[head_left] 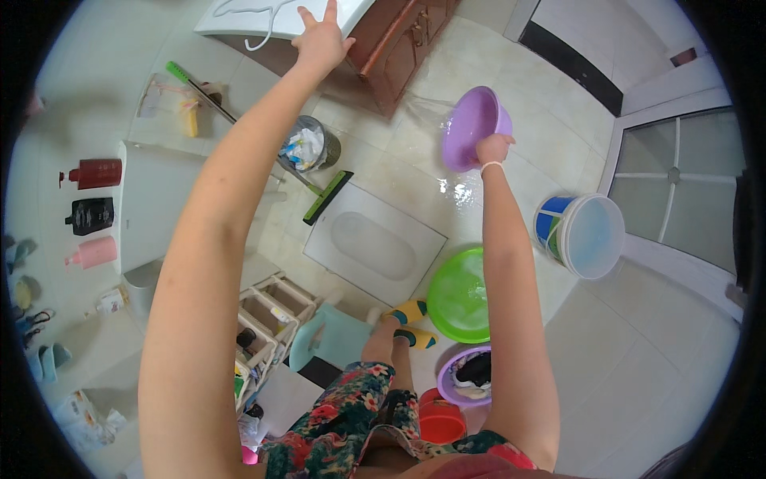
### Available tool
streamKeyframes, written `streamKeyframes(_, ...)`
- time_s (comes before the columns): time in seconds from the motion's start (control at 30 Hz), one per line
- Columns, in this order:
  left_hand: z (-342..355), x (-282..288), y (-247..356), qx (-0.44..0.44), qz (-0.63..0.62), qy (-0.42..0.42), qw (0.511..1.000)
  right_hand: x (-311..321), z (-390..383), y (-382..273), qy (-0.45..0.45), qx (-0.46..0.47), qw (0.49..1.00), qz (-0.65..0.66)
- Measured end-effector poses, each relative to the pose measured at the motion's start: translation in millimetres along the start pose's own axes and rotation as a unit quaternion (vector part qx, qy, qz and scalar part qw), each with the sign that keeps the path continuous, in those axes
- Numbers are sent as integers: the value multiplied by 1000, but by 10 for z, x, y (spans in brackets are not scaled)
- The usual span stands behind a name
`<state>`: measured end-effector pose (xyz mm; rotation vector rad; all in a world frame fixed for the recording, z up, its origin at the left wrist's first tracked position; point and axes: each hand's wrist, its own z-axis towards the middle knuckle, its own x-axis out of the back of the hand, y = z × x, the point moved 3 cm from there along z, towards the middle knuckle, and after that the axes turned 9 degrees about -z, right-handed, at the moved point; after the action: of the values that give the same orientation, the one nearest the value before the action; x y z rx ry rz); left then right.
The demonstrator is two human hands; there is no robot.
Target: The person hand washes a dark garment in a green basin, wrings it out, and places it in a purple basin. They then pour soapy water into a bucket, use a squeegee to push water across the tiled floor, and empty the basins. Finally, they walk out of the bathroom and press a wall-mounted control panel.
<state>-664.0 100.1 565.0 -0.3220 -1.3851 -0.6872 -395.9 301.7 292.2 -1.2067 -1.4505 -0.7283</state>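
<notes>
My right hand (pixel 495 149) is closed on the near right rim of a purple basin (pixel 472 120), which is tipped on its side above the tiled floor. A thin sheet of water (pixel 428 110) spills from the basin toward the left. My left hand (pixel 321 44) is stretched far forward with its fingers spread, over or against the edge of a white countertop (pixel 231 20); whether it touches cannot be told. Beside that hand, a white clothes hanger (pixel 270 20) lies on the countertop. The hand holds nothing.
A brown cabinet (pixel 391 60) stands under the countertop. Around the squat toilet (pixel 371 243) are a trash bin (pixel 323 148), a green-handled squeegee (pixel 329 197) and a green basin (pixel 459 295) of suds. A white bucket (pixel 590 235), a purple basin of clothes (pixel 451 383) and wet tiles lie rightward.
</notes>
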Motion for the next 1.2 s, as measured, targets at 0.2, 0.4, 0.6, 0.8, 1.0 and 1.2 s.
streamKeyframes(0.2,-71,-17,-142,24,11,1,1000,-188,-528,1167,-145,217,859,-441)
streamKeyframes(0.4,24,30,11,38,2,-15,999,-834,-1905,3343,-288,178,860,-383)
streamKeyframes(0.6,75,-29,72,28,7,-23,999,-1172,-3399,4375,-224,-516,708,427)
streamKeyframes(0.8,76,-39,76,21,3,-21,1000,-1122,-3995,4410,-184,-567,600,534)
streamKeyframes(1.0,105,-78,69,4,-20,-10,1000,-1149,-4170,4506,-116,-587,564,569)
streamKeyframes(1.2,122,-82,59,11,-13,-18,1000,-1064,-4206,4431,-112,-608,519,590)
